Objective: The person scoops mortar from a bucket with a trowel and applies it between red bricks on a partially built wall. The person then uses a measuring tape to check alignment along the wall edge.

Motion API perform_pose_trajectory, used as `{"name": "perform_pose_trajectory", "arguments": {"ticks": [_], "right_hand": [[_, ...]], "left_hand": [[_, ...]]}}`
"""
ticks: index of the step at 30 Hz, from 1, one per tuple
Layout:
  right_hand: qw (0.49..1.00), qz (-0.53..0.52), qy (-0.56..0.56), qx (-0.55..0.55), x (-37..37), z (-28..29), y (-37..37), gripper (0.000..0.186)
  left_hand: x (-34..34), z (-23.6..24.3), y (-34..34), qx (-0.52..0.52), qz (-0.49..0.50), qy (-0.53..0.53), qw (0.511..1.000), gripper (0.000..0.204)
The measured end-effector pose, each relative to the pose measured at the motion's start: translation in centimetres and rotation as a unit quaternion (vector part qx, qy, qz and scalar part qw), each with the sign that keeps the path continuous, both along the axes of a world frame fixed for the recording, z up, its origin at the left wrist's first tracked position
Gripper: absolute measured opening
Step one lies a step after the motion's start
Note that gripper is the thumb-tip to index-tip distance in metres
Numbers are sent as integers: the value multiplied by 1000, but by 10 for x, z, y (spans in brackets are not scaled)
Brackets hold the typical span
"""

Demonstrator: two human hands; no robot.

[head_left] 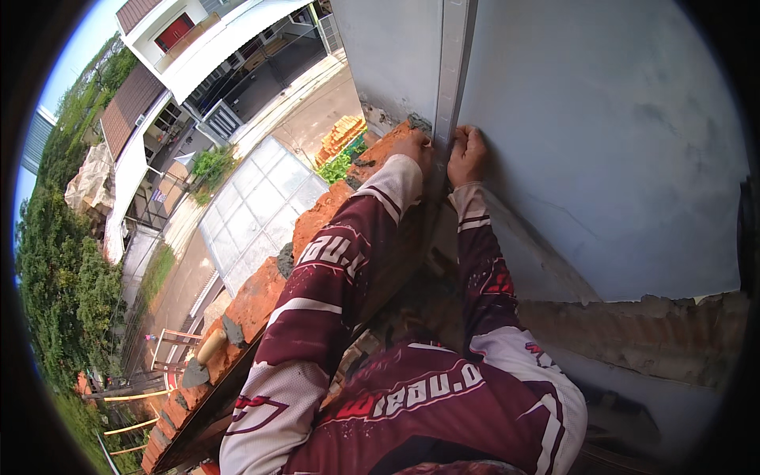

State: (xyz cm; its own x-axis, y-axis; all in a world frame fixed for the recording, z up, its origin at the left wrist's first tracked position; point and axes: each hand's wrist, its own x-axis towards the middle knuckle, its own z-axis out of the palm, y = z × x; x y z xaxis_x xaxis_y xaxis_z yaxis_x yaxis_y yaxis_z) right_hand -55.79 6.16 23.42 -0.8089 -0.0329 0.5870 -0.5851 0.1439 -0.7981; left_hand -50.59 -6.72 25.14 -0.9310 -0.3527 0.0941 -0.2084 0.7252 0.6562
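Observation:
A long grey metal bar (451,71) stands upright against the pale wall, its lower end down between my hands. My left hand (416,150) is closed at the bar's left edge, over the top of the brick wall; its fingertips are partly hidden. On the other side my right hand (467,156) is closed with curled fingers at the bar's right edge, close to the grey wall. The row of orange bricks (257,297) runs from under my left arm toward the lower left. On it lies a trowel (211,347) with a wooden handle, beside lumps of grey mortar (233,331).
A smooth grey wall (602,150) fills the right side, with a rough broken ledge (649,332) below it. Beyond the bricks is a drop to a street, with a translucent panelled roof (261,206), stacked orange bricks (342,136), houses and trees (67,293).

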Motion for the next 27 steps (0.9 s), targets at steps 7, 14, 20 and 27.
{"name": "perform_pose_trajectory", "arguments": {"ticks": [7, 14, 20, 27], "right_hand": [[960, 15, -197, -198, 52, -31, 14, 16], [778, 219, -466, -360, 84, -54, -12, 17], [751, 210, -460, -424, 73, -59, -16, 15], [771, 185, -429, -432, 64, -54, -12, 18]], "left_hand": [[1, 0, -1, 7, 110, -32, 993, 22], [19, 26, 8, -24, 83, -155, 984, 33], [47, 22, 14, 19, 60, -99, 993, 43], [74, -4, 32, 15, 21, -92, 995, 45]]}}
